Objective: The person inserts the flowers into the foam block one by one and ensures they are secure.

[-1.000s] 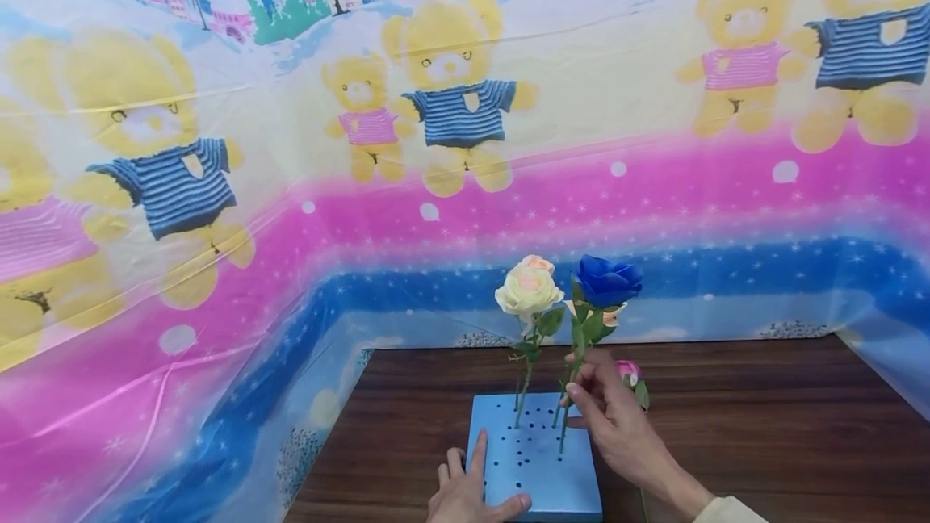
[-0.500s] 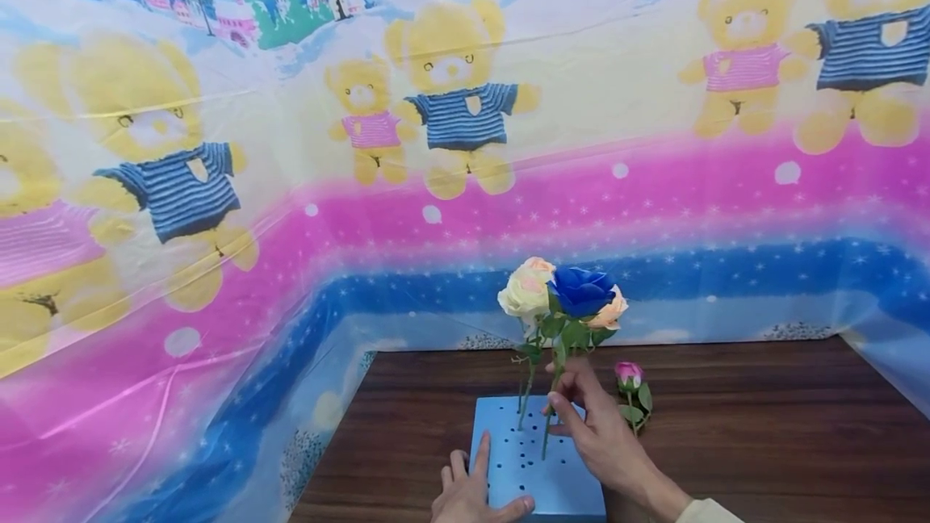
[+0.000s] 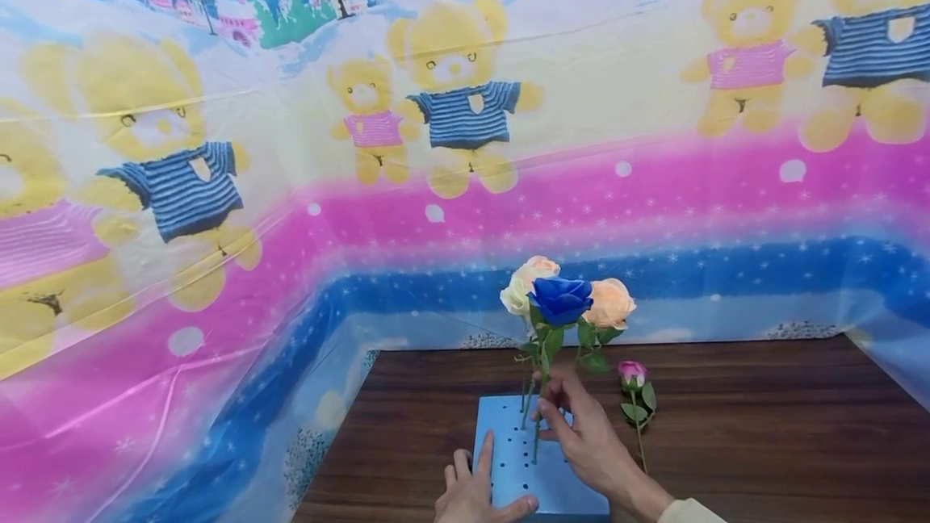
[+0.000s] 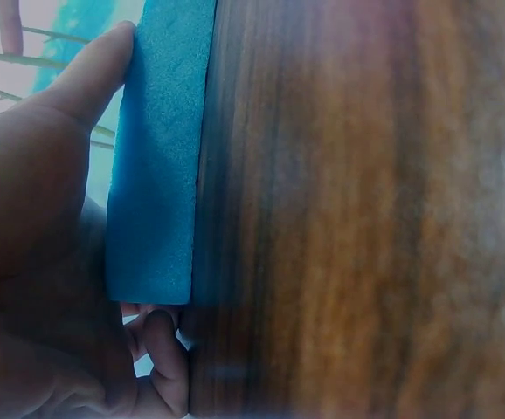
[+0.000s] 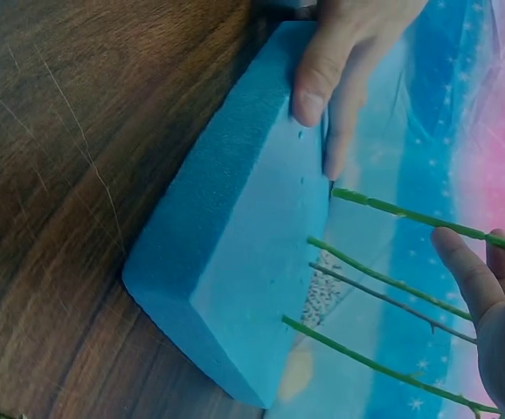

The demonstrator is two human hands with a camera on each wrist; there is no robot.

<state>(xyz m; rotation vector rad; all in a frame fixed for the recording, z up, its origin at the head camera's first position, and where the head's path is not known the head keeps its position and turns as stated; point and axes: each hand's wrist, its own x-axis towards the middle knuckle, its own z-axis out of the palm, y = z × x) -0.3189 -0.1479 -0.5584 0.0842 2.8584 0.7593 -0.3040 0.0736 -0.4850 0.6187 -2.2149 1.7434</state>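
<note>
My right hand (image 3: 590,436) pinches the green stem of a blue rose (image 3: 561,301) between thumb and fingers. The bloom is upright, and the stem's lower end overlaps the holed top of a light-blue foam block (image 3: 570,491). In the right wrist view, that stem's tip (image 5: 340,194) ends right by the block's edge. My left hand (image 3: 472,489) rests on the block's near left corner, index finger and thumb extended over its top. A cream rose (image 3: 514,297) and a peach rose (image 3: 612,303) stand behind the blue one, their lower stems partly hidden.
A pink rose (image 3: 632,374) with leaves lies on the dark wooden table (image 3: 763,426) right of the block. Another pale bloom (image 3: 543,266) shows behind the cream rose. A curtain printed with teddy bears (image 3: 472,115) hangs behind the table.
My right hand has carried the blue rose leftward, its stem end shifting left across the block's top. The peach rose and the pink rose now show more fully. My left hand stays on the block.
</note>
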